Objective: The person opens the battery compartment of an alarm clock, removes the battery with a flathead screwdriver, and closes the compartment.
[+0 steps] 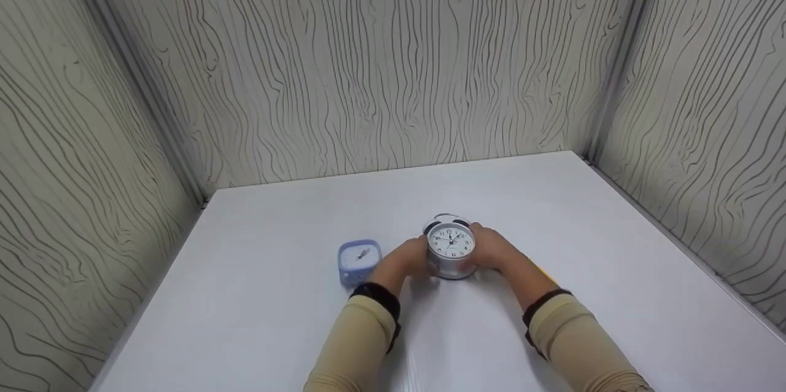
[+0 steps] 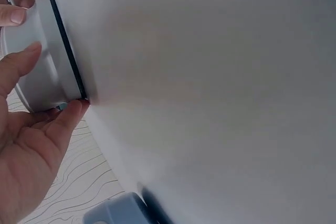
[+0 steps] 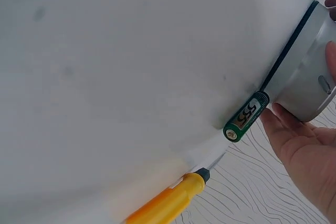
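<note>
A silver twin-bell alarm clock point(image 1: 451, 243) stands on the white table with its dial facing up towards me. My left hand point(image 1: 416, 255) grips its left side, thumb on the casing and fingers curled behind, as the left wrist view shows. From the other side my right hand point(image 1: 489, 247) holds the clock, its fingers around the back and the thumb on the silver casing point(image 3: 304, 87). A green battery point(image 3: 245, 116) lies close beside the clock's base on the right. The clock's back is hidden in all views.
Left of my left hand sits a small light-blue square clock point(image 1: 359, 262). A screwdriver with a yellow handle point(image 3: 173, 200) lies on the table to the right, mostly hidden by my right forearm in the head view. Wood-patterned walls point(image 1: 393, 72) border the table.
</note>
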`<action>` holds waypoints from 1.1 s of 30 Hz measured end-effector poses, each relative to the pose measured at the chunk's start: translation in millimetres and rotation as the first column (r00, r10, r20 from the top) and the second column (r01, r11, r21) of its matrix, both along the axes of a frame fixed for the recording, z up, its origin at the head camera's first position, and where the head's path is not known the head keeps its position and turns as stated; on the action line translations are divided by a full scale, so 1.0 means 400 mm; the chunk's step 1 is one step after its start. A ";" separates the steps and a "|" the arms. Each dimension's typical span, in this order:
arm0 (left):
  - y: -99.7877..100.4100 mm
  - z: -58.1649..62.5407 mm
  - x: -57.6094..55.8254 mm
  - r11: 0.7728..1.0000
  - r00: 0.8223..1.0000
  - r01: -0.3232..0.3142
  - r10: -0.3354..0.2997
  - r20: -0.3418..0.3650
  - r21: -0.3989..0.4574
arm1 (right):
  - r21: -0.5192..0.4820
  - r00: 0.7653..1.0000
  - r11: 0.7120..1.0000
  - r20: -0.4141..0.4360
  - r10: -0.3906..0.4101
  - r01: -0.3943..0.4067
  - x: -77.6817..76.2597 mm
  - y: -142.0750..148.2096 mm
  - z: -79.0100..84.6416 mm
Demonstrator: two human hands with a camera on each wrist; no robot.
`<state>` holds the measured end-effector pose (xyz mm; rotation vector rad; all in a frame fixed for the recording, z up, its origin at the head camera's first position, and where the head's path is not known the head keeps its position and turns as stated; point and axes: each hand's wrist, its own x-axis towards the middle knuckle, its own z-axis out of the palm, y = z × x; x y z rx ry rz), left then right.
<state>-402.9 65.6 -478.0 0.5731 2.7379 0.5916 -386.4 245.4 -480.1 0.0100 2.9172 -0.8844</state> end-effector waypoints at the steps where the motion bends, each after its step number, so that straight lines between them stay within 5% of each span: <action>1: -0.001 0.002 0.000 1.000 1.000 0.003 -0.003 -0.001 -0.002 | -0.001 1.000 1.000 -0.003 0.001 -0.001 -0.001 0.000 0.001; 9: -0.024 0.045 0.008 0.994 1.000 0.011 -0.011 0.005 0.111 | -0.036 1.000 0.999 -0.022 0.003 -0.003 0.012 -0.002 0.051; 17: -0.058 0.093 0.060 0.984 0.999 -0.028 0.035 -0.033 0.178 | -0.056 0.996 0.998 -0.081 0.032 -0.037 0.051 -0.023 0.109; 26: -0.121 0.108 0.131 0.983 0.998 -0.016 0.026 -0.052 0.182 | -0.061 0.993 0.995 -0.097 0.071 -0.078 0.126 -0.069 0.132; 33: -0.137 0.111 0.151 0.982 0.997 -0.033 0.045 -0.062 0.186 | -0.065 0.989 0.994 -0.119 0.084 -0.092 0.144 -0.083 0.142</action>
